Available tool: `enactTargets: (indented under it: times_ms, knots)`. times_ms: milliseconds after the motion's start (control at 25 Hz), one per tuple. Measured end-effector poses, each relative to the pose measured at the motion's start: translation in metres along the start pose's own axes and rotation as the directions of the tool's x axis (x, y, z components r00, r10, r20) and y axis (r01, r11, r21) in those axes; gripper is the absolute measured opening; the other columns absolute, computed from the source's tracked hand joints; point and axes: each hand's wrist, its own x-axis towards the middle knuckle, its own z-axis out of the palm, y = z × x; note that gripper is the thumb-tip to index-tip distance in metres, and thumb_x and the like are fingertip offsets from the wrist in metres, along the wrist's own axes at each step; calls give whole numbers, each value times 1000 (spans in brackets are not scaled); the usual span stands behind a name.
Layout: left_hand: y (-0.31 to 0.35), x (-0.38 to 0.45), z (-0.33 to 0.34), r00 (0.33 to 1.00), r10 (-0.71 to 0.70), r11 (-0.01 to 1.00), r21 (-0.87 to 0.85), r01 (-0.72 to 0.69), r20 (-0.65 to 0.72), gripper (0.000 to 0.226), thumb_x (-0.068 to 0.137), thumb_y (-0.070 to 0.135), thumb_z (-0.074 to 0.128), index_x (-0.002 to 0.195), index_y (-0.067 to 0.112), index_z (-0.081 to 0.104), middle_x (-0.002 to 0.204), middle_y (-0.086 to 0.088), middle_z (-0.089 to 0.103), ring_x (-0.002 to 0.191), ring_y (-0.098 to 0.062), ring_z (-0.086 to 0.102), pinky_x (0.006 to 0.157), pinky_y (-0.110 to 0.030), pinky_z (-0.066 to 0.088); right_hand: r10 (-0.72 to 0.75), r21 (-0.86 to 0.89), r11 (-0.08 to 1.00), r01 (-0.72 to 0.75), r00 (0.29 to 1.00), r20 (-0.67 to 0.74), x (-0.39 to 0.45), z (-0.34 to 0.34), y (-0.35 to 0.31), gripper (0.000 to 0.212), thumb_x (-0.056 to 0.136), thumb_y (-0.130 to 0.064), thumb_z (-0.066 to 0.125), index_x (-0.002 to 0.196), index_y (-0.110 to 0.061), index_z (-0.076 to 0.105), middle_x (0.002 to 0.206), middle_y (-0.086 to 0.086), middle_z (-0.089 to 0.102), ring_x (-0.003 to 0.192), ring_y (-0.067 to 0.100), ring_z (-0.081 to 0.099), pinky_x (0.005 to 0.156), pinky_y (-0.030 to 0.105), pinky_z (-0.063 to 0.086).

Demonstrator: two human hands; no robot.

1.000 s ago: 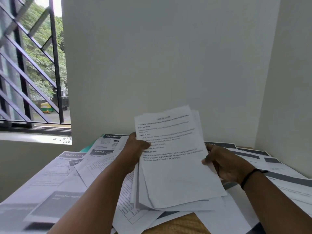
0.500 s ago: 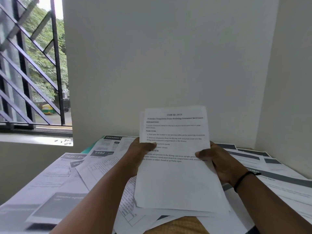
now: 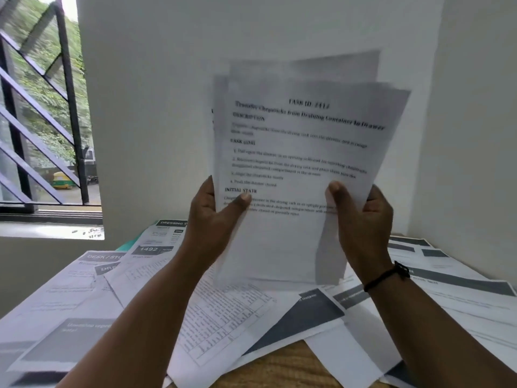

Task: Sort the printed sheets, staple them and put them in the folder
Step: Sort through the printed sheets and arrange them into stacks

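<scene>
Sheaf of printed sheets (image 3: pixel 293 163), held upright in mid-air above the table, well clear of the papers below. Several sheets, fanned at the top, edges not squared. Front sheet white, black text, heading "TASK ID" with a number too blurred to read, subheads beneath. Upper part softened by blur.

Left hand (image 3: pixel 212 219) at the sheaf's lower left edge, grasping: thumb laid across the front sheet, fingers hidden behind the paper. Right hand (image 3: pixel 361 219) at the lower right edge, likewise grasping: thumb on the front, fingers curled round the back edge. Black band (image 3: pixel 387 275) on the right wrist.

Loose printed pages (image 3: pixel 223 317) spread beneath in overlapping layers, covering most of the table: one with a fine-ruled data grid, directly below the sheaf; several with dark grey header bars, right and far right; one headed "DRESSING", another "DESK / STU…", left. Teal edge (image 3: pixel 127 243), partly visible under the far-left pages, identity not determinable.

Wooden table (image 3: pixel 282 365), bare strip showing at the near edge only.

White walls behind and to the right. Window with black diagonal grille (image 3: pixel 42 130) at left; greenery and a yellow vehicle outside.
</scene>
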Motion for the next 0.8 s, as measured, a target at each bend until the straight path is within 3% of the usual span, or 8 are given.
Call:
enactTargets:
  times_ms: [120, 240, 360, 440, 560, 720, 800]
  knots:
    - [-4, -2, 7, 1000, 13, 995, 101, -15, 18, 17, 91, 16, 62, 98, 31, 58, 88, 16, 73, 81, -6, 72, 65, -25, 59, -5, 23, 1000, 3, 998, 59, -1, 0, 2, 10, 86, -20, 69, 91, -26, 65, 90, -10, 71, 82, 5, 70, 67, 19, 57]
    - [-18, 0, 3, 994, -107, 977, 186, 100, 27, 10, 90, 30, 65, 101, 31, 64, 97, 8, 74, 85, -14, 73, 76, -42, 60, 171, -76, 984, -159, 963, 210, -3, -2, 17, 20, 81, -32, 72, 99, -24, 70, 94, -6, 75, 87, 11, 72, 70, 26, 59]
    - [-28, 5, -5, 971, -239, 967, 89, 239, -14, 17, 90, 31, 65, 107, 26, 62, 100, 3, 74, 88, -19, 72, 75, -38, 59, 338, -202, 937, -286, 892, 300, -7, -7, 32, 36, 78, -42, 73, 109, -25, 68, 99, -9, 74, 87, 7, 71, 69, 22, 56]
    - [-35, 5, -8, 936, -348, 927, 168, 336, 46, 14, 91, 33, 63, 105, 31, 60, 104, 6, 71, 96, -20, 69, 80, -36, 57, 420, -259, 900, -351, 859, 293, -10, -8, 43, 34, 79, -42, 72, 108, -24, 68, 99, -10, 72, 88, 9, 69, 69, 22, 54]
    - [-50, 0, -7, 873, -458, 830, 431, 353, 167, 13, 92, 34, 62, 104, 36, 58, 113, 5, 66, 105, -20, 62, 93, -43, 52, 473, -314, 864, -394, 848, 239, -11, -9, 54, 24, 85, -33, 69, 107, -22, 66, 104, -2, 70, 90, 14, 66, 76, 28, 51]
    - [-40, -5, -7, 792, -566, 775, 475, 416, 231, 41, 89, 53, 57, 122, 28, 56, 123, -1, 64, 100, -17, 62, 95, -40, 51, 458, -367, 847, -384, 879, 137, -6, -18, 56, 24, 88, -28, 68, 108, -15, 68, 101, 5, 68, 87, 22, 62, 74, 30, 45]
    - [-29, 3, -13, 743, -643, 652, 642, 403, 186, 65, 85, 70, 43, 125, 20, 55, 123, -6, 61, 102, -20, 61, 94, -38, 49, 469, -389, 832, -396, 877, 109, -4, -20, 55, 19, 88, -27, 68, 104, -16, 66, 102, 9, 68, 84, 23, 60, 67, 28, 44]
